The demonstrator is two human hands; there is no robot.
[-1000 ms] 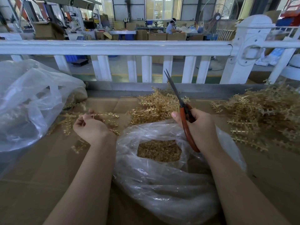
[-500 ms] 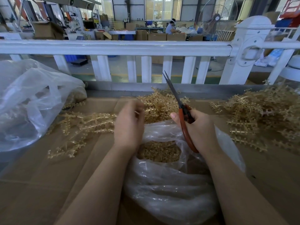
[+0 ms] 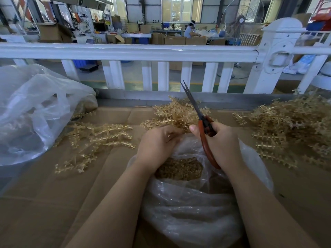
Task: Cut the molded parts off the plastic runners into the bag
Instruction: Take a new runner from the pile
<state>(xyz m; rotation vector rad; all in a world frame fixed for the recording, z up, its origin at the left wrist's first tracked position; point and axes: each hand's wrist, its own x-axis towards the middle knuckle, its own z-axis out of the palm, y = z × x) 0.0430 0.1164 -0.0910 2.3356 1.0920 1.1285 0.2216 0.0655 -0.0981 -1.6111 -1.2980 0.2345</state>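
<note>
My right hand [image 3: 222,142] grips red-handled scissors [image 3: 200,119] whose blades point up and away, nearly closed. My left hand [image 3: 157,142] sits just left of it, over the far rim of the clear bag [image 3: 188,212], fingers curled around the near end of a tan plastic runner from the middle pile [image 3: 175,111]. The bag's mouth is open and shows a heap of cut tan parts [image 3: 179,169]. More runners lie on the cardboard at the left [image 3: 96,138] and in a big pile at the right [image 3: 293,126].
A large clear plastic bag [image 3: 32,113] lies at the left edge of the cardboard-covered table [image 3: 44,203]. A white railing [image 3: 125,51] runs along the table's far side. Beyond it is a workshop floor with boxes and a seated person [image 3: 189,31].
My left hand has come from the runners at the left across to the middle pile above the bag. The right hand with the scissors has stayed nearly still.
</note>
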